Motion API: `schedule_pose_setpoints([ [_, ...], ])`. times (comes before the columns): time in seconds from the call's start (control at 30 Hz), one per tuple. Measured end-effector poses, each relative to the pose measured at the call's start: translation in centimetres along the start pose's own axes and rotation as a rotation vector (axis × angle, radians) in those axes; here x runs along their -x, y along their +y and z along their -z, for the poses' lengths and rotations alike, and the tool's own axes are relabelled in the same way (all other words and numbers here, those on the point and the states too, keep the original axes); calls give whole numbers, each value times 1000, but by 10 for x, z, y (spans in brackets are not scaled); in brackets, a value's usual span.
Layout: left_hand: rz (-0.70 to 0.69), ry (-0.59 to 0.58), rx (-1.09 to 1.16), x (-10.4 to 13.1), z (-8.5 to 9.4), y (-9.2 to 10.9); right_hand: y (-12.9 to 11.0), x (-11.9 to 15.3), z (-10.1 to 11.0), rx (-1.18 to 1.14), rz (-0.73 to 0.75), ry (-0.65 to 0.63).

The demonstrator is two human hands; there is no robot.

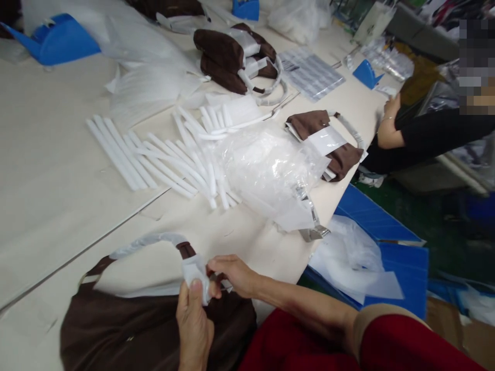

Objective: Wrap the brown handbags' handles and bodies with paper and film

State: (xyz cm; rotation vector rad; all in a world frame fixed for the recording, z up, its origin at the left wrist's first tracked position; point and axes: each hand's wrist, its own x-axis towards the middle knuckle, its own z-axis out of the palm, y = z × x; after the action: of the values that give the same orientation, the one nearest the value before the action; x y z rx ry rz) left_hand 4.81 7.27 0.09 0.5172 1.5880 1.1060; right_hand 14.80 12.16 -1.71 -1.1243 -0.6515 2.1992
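Observation:
A dark brown handbag [127, 324] lies at the table's front edge, its curved handle [149, 239] wrapped in white film. Near the handle's right end, my left hand [195, 319] grips a piece of white wrapping [196, 273], thumb pressed on top. Just to the right, my right hand [234, 275] has its fingers pinched together close to the same wrapping. What sits between those fingertips is too small to make out.
White foam tubes [170, 159] and a heap of clear plastic bags [266, 170] lie mid-table. Two wrapped brown bags [222, 56] [309, 123] rest beyond. A blue tape dispenser [62, 38] stands far left. Another person's arm [392, 126] leans at the right edge.

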Motion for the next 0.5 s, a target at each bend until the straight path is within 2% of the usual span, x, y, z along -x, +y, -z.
schedule_pose_setpoints([
  [0.17,-145,79,-330,-18,19,-15,-2,-9,-8,104,135,71],
  [0.3,-204,115,-354,-38,28,-19,-5,-20,-3,220,159,49],
  [0.37,-184,70,-303,-47,21,-14,-2,-10,12,266,171,57],
  [0.4,-161,28,-273,-51,16,-9,2,1,23,263,181,109],
  [0.5,24,-89,-178,-58,0,10,21,48,65,175,233,414],
])
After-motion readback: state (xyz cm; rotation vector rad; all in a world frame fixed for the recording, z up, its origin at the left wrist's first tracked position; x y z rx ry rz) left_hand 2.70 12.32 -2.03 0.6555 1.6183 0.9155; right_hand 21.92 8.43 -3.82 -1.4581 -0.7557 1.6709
